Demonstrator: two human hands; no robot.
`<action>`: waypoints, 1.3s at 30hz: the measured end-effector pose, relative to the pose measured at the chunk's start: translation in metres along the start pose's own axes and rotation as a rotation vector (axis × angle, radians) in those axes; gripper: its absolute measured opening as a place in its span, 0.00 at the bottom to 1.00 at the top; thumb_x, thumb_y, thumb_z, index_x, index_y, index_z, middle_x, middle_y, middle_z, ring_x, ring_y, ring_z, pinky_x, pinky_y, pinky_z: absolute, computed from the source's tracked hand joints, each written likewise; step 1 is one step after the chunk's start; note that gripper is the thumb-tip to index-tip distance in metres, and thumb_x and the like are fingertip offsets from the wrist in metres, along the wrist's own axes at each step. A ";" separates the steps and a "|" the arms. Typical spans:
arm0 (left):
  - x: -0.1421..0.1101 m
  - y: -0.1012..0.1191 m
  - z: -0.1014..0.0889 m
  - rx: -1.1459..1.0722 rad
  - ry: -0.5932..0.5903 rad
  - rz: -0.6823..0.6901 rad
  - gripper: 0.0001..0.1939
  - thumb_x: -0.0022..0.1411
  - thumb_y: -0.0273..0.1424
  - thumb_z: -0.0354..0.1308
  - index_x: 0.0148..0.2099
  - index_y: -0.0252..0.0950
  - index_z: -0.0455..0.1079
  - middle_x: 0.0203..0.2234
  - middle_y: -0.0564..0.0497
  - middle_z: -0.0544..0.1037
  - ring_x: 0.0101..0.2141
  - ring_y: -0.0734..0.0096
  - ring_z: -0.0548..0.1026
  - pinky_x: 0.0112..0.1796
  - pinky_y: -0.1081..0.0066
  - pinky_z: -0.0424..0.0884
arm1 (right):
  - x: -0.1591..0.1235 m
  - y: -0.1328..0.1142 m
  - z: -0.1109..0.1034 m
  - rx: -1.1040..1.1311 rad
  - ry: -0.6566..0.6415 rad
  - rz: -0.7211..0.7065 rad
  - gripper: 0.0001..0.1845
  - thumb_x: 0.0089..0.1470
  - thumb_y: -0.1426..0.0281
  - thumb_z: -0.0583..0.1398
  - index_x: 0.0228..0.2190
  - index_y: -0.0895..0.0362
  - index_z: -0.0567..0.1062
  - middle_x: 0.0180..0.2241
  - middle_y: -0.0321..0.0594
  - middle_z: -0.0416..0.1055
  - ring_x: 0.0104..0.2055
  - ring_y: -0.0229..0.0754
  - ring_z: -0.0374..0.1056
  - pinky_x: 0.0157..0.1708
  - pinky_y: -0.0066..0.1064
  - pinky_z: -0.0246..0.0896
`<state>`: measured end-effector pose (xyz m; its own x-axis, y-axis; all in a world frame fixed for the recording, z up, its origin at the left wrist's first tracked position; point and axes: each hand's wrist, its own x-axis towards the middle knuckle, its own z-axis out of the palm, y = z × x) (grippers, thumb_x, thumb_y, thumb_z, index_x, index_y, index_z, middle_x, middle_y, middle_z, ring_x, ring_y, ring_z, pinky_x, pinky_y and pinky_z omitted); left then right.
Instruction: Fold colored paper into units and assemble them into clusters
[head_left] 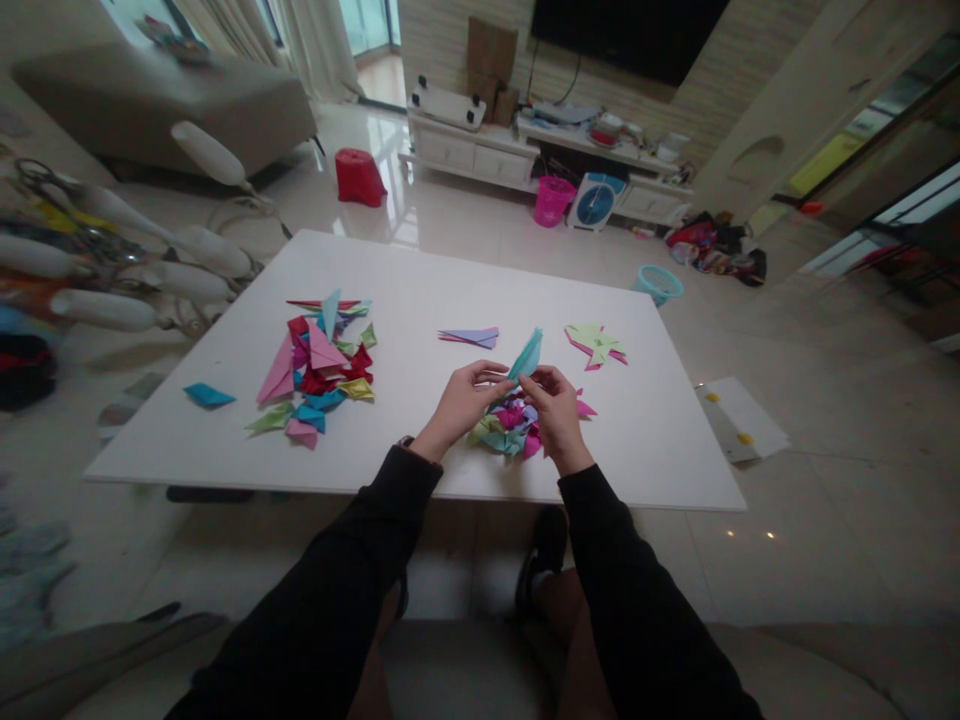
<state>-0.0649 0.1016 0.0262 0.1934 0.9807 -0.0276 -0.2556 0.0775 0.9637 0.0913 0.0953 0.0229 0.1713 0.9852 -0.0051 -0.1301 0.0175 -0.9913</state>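
A teal folded paper piece (526, 356) is pinched between my left hand (465, 395) and my right hand (553, 405), just above the white table (420, 290). Both hands have their fingers closed on it. Under my hands lies a small heap of folded pieces (510, 428) in pink, teal and green. A bigger heap of folded pieces (319, 365) in pink, red, teal and green lies to the left. A purple folded piece (470, 337) sits beyond my hands, and a green and pink one (595, 345) lies at the right.
A single blue piece (208, 395) lies near the table's left edge. White sheets (739, 418) lie on the floor at the right. A red stool (358, 177), a pink bin (552, 199), a fan (595, 200) and a teal basket (657, 284) stand beyond the table.
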 end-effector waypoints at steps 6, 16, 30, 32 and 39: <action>0.003 0.000 0.002 -0.129 0.008 -0.122 0.23 0.53 0.43 0.71 0.44 0.33 0.72 0.27 0.50 0.80 0.27 0.71 0.77 0.30 0.72 0.72 | 0.004 0.004 -0.005 -0.032 0.093 0.009 0.17 0.40 0.60 0.71 0.29 0.55 0.74 0.24 0.30 0.72 0.25 0.36 0.68 0.26 0.28 0.60; -0.001 0.002 0.002 -0.211 0.009 -0.161 0.23 0.49 0.38 0.74 0.43 0.33 0.72 0.30 0.48 0.80 0.29 0.72 0.77 0.32 0.73 0.70 | 0.006 0.007 -0.006 -0.045 0.094 -0.010 0.15 0.42 0.61 0.70 0.29 0.55 0.74 0.23 0.30 0.72 0.24 0.36 0.68 0.27 0.28 0.60; 0.003 -0.001 -0.002 -0.096 0.120 -0.071 0.22 0.47 0.40 0.74 0.38 0.32 0.73 0.32 0.49 0.78 0.31 0.73 0.75 0.31 0.73 0.70 | 0.002 0.002 -0.006 -0.017 0.094 -0.030 0.12 0.43 0.63 0.70 0.27 0.55 0.75 0.22 0.30 0.71 0.24 0.35 0.67 0.27 0.29 0.61; 0.004 -0.002 -0.002 -0.095 0.135 -0.071 0.22 0.47 0.41 0.74 0.38 0.33 0.73 0.32 0.49 0.78 0.30 0.73 0.75 0.31 0.73 0.70 | 0.002 0.003 -0.006 -0.031 0.099 -0.033 0.12 0.43 0.63 0.70 0.27 0.55 0.75 0.22 0.29 0.71 0.24 0.35 0.67 0.28 0.29 0.61; 0.005 0.001 -0.003 -0.148 0.182 -0.086 0.22 0.43 0.39 0.75 0.37 0.33 0.71 0.28 0.52 0.76 0.27 0.75 0.74 0.30 0.74 0.71 | 0.004 0.003 -0.006 -0.059 0.122 -0.028 0.14 0.42 0.62 0.69 0.27 0.55 0.73 0.22 0.29 0.70 0.24 0.35 0.66 0.27 0.29 0.60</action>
<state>-0.0667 0.1066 0.0262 0.0495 0.9846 -0.1679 -0.3842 0.1739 0.9067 0.0976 0.0979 0.0191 0.2918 0.9564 0.0104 -0.0668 0.0313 -0.9973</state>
